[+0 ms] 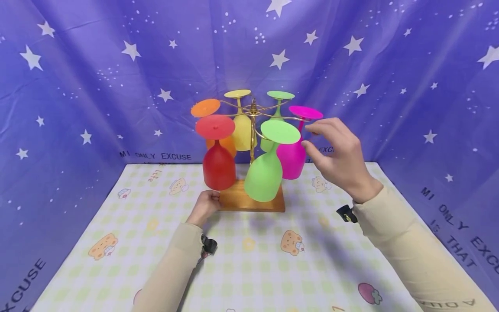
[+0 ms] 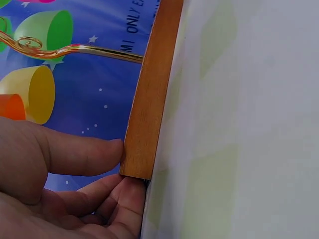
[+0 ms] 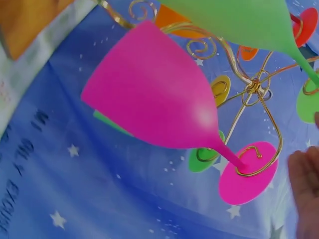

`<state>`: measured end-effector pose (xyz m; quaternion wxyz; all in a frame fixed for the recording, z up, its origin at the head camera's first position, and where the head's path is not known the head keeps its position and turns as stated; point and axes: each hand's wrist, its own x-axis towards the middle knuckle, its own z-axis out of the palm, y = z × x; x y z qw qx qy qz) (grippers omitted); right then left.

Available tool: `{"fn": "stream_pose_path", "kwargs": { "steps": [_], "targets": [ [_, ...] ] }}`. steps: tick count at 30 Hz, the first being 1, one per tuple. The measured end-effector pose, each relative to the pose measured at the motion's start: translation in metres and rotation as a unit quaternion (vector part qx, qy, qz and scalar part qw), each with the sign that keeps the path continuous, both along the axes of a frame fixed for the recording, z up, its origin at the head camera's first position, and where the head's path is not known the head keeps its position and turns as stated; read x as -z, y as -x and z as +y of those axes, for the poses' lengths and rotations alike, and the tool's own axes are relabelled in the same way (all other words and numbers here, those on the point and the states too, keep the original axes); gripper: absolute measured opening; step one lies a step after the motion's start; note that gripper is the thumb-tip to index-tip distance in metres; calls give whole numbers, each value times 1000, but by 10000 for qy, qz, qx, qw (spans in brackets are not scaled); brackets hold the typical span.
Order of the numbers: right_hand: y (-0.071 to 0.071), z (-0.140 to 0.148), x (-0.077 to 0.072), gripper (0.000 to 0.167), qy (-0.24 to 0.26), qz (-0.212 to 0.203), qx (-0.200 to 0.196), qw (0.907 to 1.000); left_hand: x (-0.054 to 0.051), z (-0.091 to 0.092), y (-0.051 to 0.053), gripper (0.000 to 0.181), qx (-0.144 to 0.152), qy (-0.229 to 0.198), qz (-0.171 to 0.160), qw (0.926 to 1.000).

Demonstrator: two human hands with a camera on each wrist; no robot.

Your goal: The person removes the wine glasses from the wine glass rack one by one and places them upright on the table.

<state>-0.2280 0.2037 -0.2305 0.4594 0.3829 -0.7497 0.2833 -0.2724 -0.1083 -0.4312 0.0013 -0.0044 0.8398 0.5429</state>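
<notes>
Blue star-print curtain [image 1: 218, 52] behind, checked cloth [image 1: 249, 277] below. From the head view: wire rack [image 1: 253, 111] toward the far side of the cloth, on a wooden base [image 1: 233, 200], hung with upside-down glasses — red glass [image 1: 219, 169], orange glass [image 1: 205, 108], yellow glass [image 1: 242, 132], pink glass [image 1: 294, 162], two green glasses [image 1: 265, 177]. Pink glass at the rack's right. Probably light, thin plastic: fairly stiff, smooth enough to slip a little, unlikely to shatter. Best held at the stem just under the foot, or by the foot's rim, rather than round the slick bowl. Right hand [image 1: 343, 156] raised beside it, thumb and forefinger parted, with nothing between them. Left hand [image 1: 204, 206] low at the base's left edge.

From the left wrist: thumb against the base's upper edge, other fingers curled at its end — a hold on firm wood, likely the steadiest part to brace.

From the right wrist: pink stem in a wire loop. Right fingers at the frame's edge, partly cut off, apart from the foot; full spread impossible to judge from this side.
</notes>
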Motion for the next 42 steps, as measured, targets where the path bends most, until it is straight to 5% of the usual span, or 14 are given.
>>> {"fn": "stream_pose_path", "kwargs": {
  "steps": [4, 8, 30, 42],
  "targets": [
    [-3, -11, -6, 29, -77, 718, -373, 9967, -1, 3, 0, 32, -28, -32, 13, 10000],
    [-6, -21, -10, 31, -235, 994, -683, 9924, -2, 2, -1, 32, -137, -41, -91, 9999],
    [-6, -44, -10, 20, -205, 1628, -978, 9816, 2, -4, -7, 34, -253, -190, -58, 9995],
    [-8, -56, -20, 18, -242, 1683, -1074, 9796, 17, -6, 3, 29, -4, -681, 274, 9973]
  ]
}}
